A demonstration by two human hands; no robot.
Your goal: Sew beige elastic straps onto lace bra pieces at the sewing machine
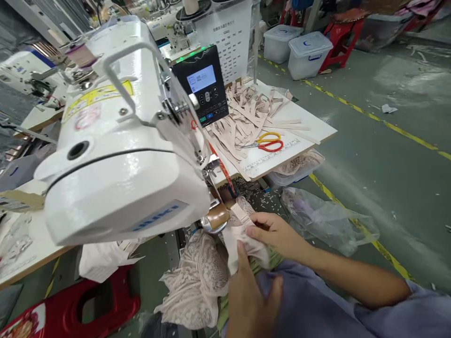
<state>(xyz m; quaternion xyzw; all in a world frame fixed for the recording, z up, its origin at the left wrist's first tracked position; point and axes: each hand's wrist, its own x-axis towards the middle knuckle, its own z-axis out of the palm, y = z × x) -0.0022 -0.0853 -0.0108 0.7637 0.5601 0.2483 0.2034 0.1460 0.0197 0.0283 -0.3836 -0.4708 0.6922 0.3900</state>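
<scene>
A pale beige bra [243, 237] is stretched between my two hands, just in front of the sewing head of a white sewing machine [130, 188]. My right hand [276, 234] pinches its band near the strap, thumb on top. My left hand [248, 295] is closed on the lower edge of the same fabric, thumb pointing up; its other fingers are partly hidden. Lace cups [202, 277] hang below the machine, left of my left hand. The bra's upper part lies against the machine's rounded brown-and-metal end [216, 217].
Scissors [269, 142] with yellow and red handles and a heap of beige straps [243, 115] lie on the white table [303, 126]. A control panel [200, 84] stands beside the machine. A red stool [116, 305] is at lower left; a plastic bag [327, 220] lies right.
</scene>
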